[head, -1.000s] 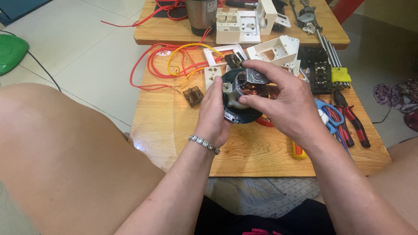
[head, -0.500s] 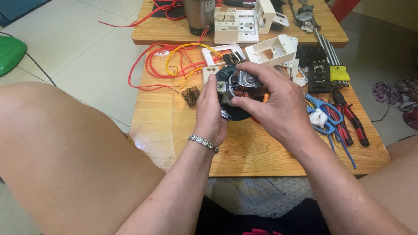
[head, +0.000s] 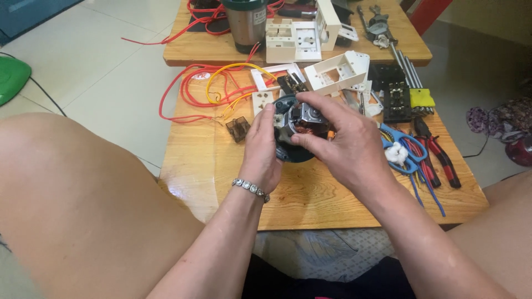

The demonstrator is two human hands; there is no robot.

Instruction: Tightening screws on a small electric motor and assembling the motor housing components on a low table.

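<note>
- The small electric motor [head: 296, 130] sits at the middle of the low wooden table [head: 221, 177], and everything else here is placed from it.
- The left hand [head: 260, 152] grips the motor's left side, thumb up on the rim, fingers curled round the dark round base.
- The right hand [head: 338, 141] comes over from the right, fingertips pinched on the metal top where the copper windings show (the palm hides the far side, so I cannot tell how deep that hold goes).
- By the look of it, the motor is dense and heavy for its bulk, rigid all through, with hard metal edges; the windings and thin leads seem the fragile part.
- I would judge the safest hold to be the dark base or the steel frame, never the copper.
- Left of the motor lies a small clear relay [head: 239, 128]; behind it run loops of red and yellow wire [head: 208, 88].
- Behind the motor stand white plastic switch boxes [head: 338, 69].
- Right of the motor lie blue scissors [head: 402, 152] and red-handled pliers [head: 438, 155].
</note>
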